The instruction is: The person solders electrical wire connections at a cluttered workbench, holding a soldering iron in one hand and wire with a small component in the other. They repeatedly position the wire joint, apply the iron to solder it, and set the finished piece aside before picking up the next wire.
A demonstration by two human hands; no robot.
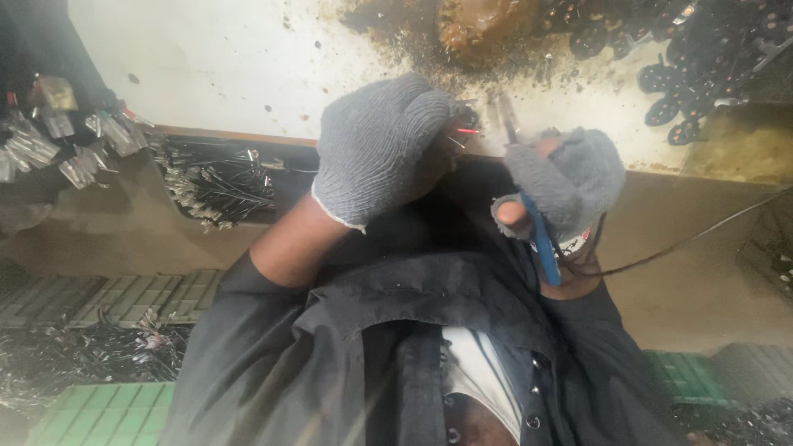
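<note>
From the head camera, the left hand, in a grey glove, is closed around thin wires with a red tip. Just beside it, the right hand grips a blue-handled soldering iron, its tip near the wires. Beyond both lie black parts on the stained white table; left of the left hand sits a wire bundle.

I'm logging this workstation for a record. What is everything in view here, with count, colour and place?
Workbench: one, whitish, stained, top.
Brown residue: one patch, top centre.
Small black parts: many, top right.
Wired metal pieces: a heap, silver and black, left of the hands.
Green crates: several, bottom left and lower right.
Soldering iron: one, blue handle, black cord trailing right.
Red-tipped wires: a few, in left hand.
Left hand: grey glove, closed on wires.
Right hand: grey fingerless glove, grips iron.
</note>
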